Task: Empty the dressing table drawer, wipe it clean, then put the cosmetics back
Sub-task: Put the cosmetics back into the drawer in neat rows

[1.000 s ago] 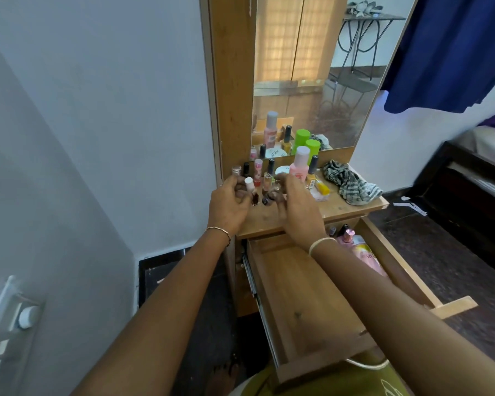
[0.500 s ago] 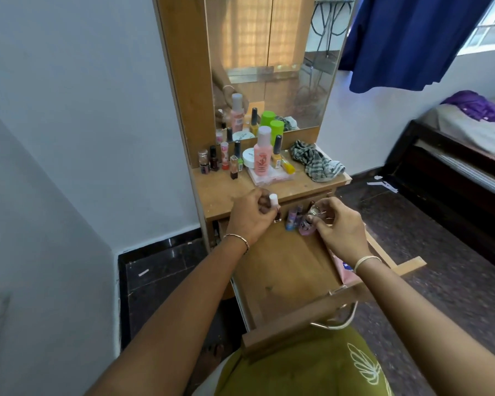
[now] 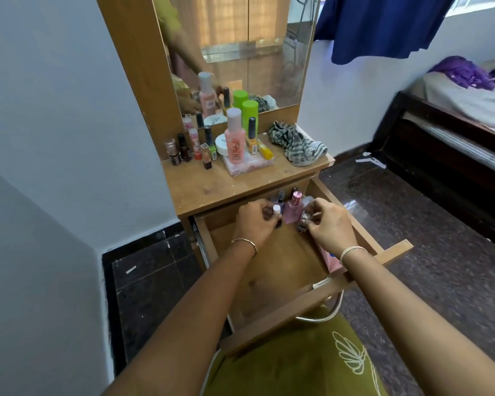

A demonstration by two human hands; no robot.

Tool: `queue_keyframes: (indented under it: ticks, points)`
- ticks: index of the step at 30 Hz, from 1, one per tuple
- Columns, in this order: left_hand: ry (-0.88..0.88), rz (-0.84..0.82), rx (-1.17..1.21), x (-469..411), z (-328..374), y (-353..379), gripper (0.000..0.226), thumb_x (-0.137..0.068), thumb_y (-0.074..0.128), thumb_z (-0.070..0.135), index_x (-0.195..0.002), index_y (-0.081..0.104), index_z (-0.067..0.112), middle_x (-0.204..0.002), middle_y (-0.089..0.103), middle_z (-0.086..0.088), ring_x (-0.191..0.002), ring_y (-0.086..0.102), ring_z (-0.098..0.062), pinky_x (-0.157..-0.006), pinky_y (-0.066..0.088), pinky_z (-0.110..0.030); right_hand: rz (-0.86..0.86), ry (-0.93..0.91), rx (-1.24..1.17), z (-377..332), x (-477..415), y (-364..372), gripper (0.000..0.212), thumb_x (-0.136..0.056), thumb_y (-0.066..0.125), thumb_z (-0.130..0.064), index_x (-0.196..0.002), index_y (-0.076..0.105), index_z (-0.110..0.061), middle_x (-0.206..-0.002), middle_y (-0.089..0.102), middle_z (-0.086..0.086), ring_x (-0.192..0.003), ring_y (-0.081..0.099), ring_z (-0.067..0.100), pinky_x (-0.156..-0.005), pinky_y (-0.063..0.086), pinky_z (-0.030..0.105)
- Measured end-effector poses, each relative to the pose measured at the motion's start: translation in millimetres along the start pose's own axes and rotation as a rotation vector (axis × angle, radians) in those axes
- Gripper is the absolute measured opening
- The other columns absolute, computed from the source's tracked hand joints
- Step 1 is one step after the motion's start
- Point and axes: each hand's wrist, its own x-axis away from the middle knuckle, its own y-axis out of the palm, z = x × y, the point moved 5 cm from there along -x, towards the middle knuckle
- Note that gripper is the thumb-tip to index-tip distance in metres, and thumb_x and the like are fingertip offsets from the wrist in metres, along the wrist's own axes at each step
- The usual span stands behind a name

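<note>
Drawer (image 3: 283, 270) back — left fingers (image 3: 261, 209) pinch white-capped bottle (image 3: 276, 210), right fingers (image 3: 320, 207) grip silver-capped bottle (image 3: 303, 222).

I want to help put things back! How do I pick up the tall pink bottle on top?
Grip the tall pink bottle round its upright body from the front: the white jar and yellow polish bottle crowd its sides.

Single head-worn view, looking forward and steeply down, close over the open drawer (image 3: 272, 270) — wide-angle, edges bowed
</note>
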Motion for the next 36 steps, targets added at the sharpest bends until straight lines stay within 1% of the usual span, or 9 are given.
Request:
queue_keyframes:
  ticks: [3,8,13,19,23,26,30,34,36]
  points:
    - [-0.021,0.016,-0.022,-4.2,0.9,10.2,0.019,-0.075,0.075,0.013,-0.093,0.072,0.014,-0.082,0.073,-0.002,-0.077,0.068,-0.014,-0.078,0.056,-0.027,0.001,0.002,0.018,1.5,-6.2,3.6,0.021,-0.075,0.07,-0.007,-0.091,0.063,-0.017,-0.09,0.069,0.003,-0.085,0.064,0.021,-0.077,0.054,0.039]
    - [-0.058,0.023,-0.068,-7.4,1.7,18.4,0.021,-0.077,0.072,0.012,-0.098,0.073,0.013,-0.086,0.073,-0.004,-0.081,0.068,-0.014,-0.075,0.048,-0.019,0.008,0.031,0.024,6.8,-10.9,9.7,0.023,-0.074,0.07,-0.008,-0.094,0.064,-0.017,-0.091,0.07,0.007,-0.086,0.065,0.025,-0.076,0.055,0.039]
    - [-0.065,0.019,-0.066,-8.8,-0.5,23.4,0.022,-0.077,0.072,0.011,-0.099,0.072,0.013,-0.088,0.074,-0.006,-0.082,0.069,-0.017,-0.081,0.054,-0.027,0.008,0.066,0.034,9.5,-10.2,13.6,0.025,-0.078,0.07,-0.011,-0.1,0.063,-0.018,-0.096,0.07,0.008,-0.091,0.064,0.027,-0.077,0.053,0.035]
    - [-0.06,0.009,-0.049,-8.9,-0.6,26.3,0.024,-0.08,0.07,0.01,-0.103,0.072,0.011,-0.092,0.074,-0.006,-0.083,0.069,-0.016,-0.079,0.05,-0.021,0.01,0.077,0.045,9.3,-10.7,13.9,0.027,-0.075,0.074,-0.014,-0.096,0.057,-0.015,-0.093,0.068,0.008,-0.089,0.064,0.028,-0.076,0.053,0.039]
    - [-0.037,0.019,-0.092,-6.2,2.8,23.3,0.021,-0.079,0.072,0.015,-0.1,0.072,0.011,-0.092,0.074,-0.007,-0.084,0.068,-0.019,-0.081,0.054,-0.031,0.03,0.077,-0.005,8.9,-7.9,11.3,0.024,-0.075,0.075,-0.017,-0.092,0.059,-0.016,-0.091,0.067,0.004,-0.085,0.063,0.023,-0.072,0.052,0.034]
    - [-0.035,0.027,-0.081,-3.7,0.6,18.8,0.02,-0.078,0.074,0.015,-0.097,0.072,0.009,-0.094,0.073,-0.007,-0.086,0.069,-0.021,-0.082,0.055,-0.034,0.058,0.055,-0.018,5.7,-5.7,6.4,0.019,-0.076,0.071,-0.014,-0.088,0.057,-0.018,-0.089,0.063,0.001,-0.083,0.059,0.021,-0.068,0.043,0.028]
    - [0.003,0.084,0.014,1.6,6.6,2.7,0.023,-0.078,0.073,0.009,-0.101,0.072,0.011,-0.097,0.072,-0.002,-0.085,0.068,-0.013,-0.085,0.056,-0.034,0.129,0.046,-0.024,-5.0,-1.2,-6.5,0.024,-0.076,0.071,-0.01,-0.098,0.062,-0.015,-0.099,0.063,0.003,-0.092,0.058,0.02,-0.075,0.044,0.026]
    - [0.117,0.176,0.041,10.6,21.4,-27.5,0.008,-0.08,0.071,0.019,-0.086,0.073,0.014,-0.082,0.072,0.003,-0.073,0.066,-0.009,-0.072,0.056,-0.031,0.197,-0.012,-0.052,-36.1,2.4,-16.8,0.026,-0.075,0.071,-0.011,-0.1,0.063,-0.015,-0.098,0.063,0.001,-0.093,0.058,0.019,-0.076,0.04,0.023]
    - [0.159,0.234,0.039,14.0,28.0,-46.8,0.011,-0.083,0.069,0.025,-0.082,0.071,0.014,-0.076,0.07,0.003,-0.07,0.063,-0.009,-0.068,0.055,-0.03,0.213,-0.042,-0.089,-56.8,1.0,-17.4,0.025,-0.076,0.069,-0.012,-0.1,0.064,-0.016,-0.098,0.064,0.0,-0.092,0.059,0.018,-0.077,0.042,0.023]
